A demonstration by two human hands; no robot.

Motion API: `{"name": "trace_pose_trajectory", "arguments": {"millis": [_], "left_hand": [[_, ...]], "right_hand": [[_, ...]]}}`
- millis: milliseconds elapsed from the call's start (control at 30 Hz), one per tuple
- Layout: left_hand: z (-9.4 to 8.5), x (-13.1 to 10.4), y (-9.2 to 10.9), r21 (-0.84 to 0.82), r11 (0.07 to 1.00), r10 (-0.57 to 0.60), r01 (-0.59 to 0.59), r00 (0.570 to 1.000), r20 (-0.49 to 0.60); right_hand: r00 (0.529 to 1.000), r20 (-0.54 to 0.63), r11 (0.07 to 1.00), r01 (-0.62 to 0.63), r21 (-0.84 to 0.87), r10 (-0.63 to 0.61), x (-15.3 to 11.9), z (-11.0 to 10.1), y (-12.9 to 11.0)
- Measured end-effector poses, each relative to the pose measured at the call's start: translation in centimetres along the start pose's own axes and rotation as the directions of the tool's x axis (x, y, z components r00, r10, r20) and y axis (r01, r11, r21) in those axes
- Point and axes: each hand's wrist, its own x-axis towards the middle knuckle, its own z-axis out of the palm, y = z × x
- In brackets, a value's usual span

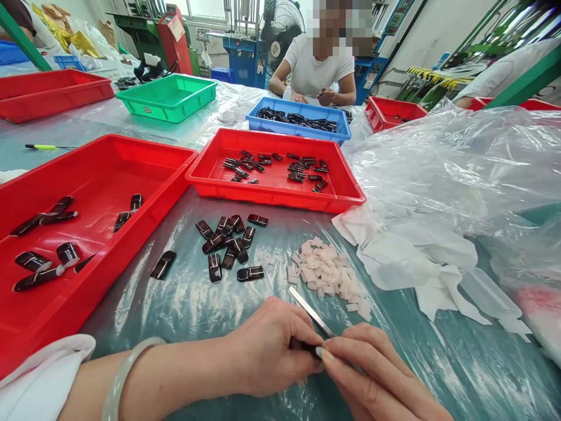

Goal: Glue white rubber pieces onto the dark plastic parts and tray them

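My left hand (278, 345), a pale bangle on its wrist, is closed round a small black piece (310, 349) at the bottom centre. Against it from the right, my right hand (377, 368) pinches with its fingertips at the piece's end. Metal tweezers (312, 311) stick out from between the hands, and their rear part is hidden by my right fingers. Just beyond lies a pile of small whitish pads (328, 269). Left of the pile, several glossy black pieces (228, 242) are scattered on the plastic-covered table (175, 313).
Red trays (280, 196) (131, 234) with black pieces stand ahead and left. Behind are a blue tray (298, 130) and a green tray (169, 99). Crumpled paper (407, 257) and a bottle (491, 295) lie right. A person (319, 70) sits opposite.
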Motion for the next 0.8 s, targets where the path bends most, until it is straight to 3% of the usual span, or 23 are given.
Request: {"name": "trace_pose_trajectory", "arguments": {"millis": [167, 267, 533, 800], "left_hand": [[-0.1, -0.1, -0.2, -0.141, 0.985, -0.103, 0.104, 0.995, 0.014], [0.0, -0.1, -0.5, -0.214, 0.964, -0.151, 0.156, 0.988, 0.039], [0.2, -0.1, -0.3, -0.084, 0.992, -0.096, 0.097, 0.995, 0.008], [0.0, -0.2, -0.1, 0.022, 1.000, -0.021, 0.021, 1.000, -0.015]], "right_hand": [[0.999, 0.032, 0.996, -0.045, 0.079, 0.043, 0.8, -0.2, 0.5], [0.994, -0.016, 0.990, -0.103, 0.096, 0.105, 1.0, -0.6, 0.6], [0.984, -0.064, 0.986, -0.164, 0.025, 0.165, 0.9, -0.6, 1.5], [0.982, 0.163, 0.991, -0.075, -0.114, 0.093, 4.7, -0.2, 1.5]]}}
